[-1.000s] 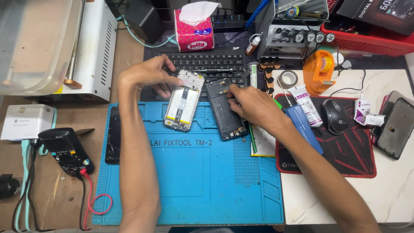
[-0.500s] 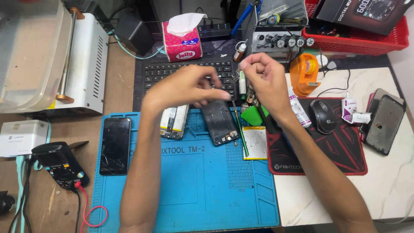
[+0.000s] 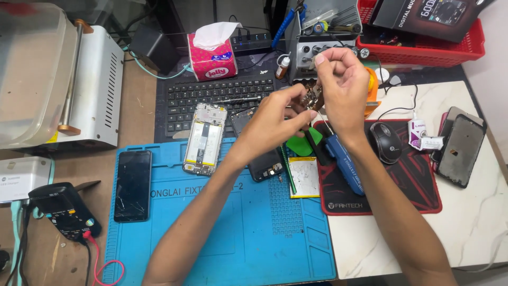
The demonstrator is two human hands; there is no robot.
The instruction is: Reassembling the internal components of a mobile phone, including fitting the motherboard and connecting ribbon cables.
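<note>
Bare blue mat (image 3: 238, 233) near; keyboard (image 3: 217, 95), perhaps cluttered, beyond.

Both hands raised above the keyboard (image 3: 222, 95): left hand (image 3: 275, 124) and right hand (image 3: 341, 79) pinch a small part (image 3: 313, 98); phone frame (image 3: 203, 139) lies on blue mat (image 3: 254, 233).

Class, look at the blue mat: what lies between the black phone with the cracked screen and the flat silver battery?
In the head view, the opened phone frame and the person's left forearm lie between black phone and battery.
</note>
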